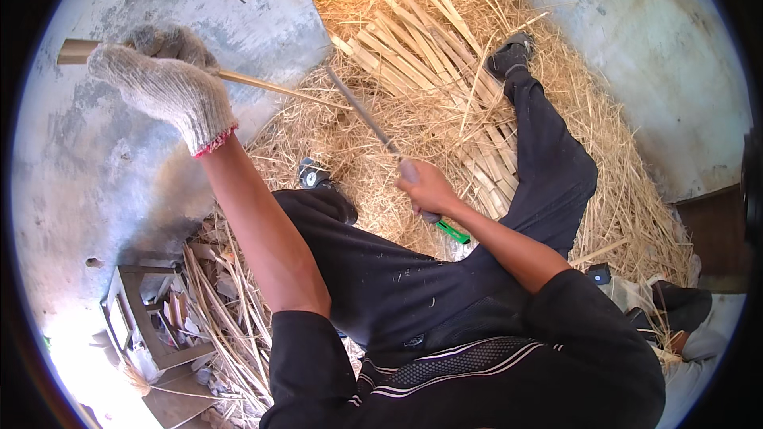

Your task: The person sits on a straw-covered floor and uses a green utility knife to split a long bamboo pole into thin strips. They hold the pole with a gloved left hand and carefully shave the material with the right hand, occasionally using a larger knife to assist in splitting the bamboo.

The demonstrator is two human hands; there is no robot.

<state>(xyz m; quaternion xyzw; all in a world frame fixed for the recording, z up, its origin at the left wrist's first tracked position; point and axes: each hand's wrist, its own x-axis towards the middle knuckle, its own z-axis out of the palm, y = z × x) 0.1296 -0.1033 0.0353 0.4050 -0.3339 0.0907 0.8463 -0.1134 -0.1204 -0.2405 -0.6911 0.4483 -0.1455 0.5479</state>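
Observation:
My left hand, in a white knitted glove with a red-edged cuff, is closed around a long bamboo strip. The strip juts out past the glove on both sides, its thin end slanting down to the right. Bare and closed, my right hand grips the handle of a long, narrow knife. The blade points up and left, its tip close to the strip in this view; whether they touch I cannot tell. Below my right hand lies a bright green object, partly covered, its kind unclear.
Split bamboo strips lie stacked on fine shavings between and beyond my legs. A wooden frame stands at the left wall beside loose scraps. Bluish plastered walls close in both sides. Cloth and small items lie at lower right.

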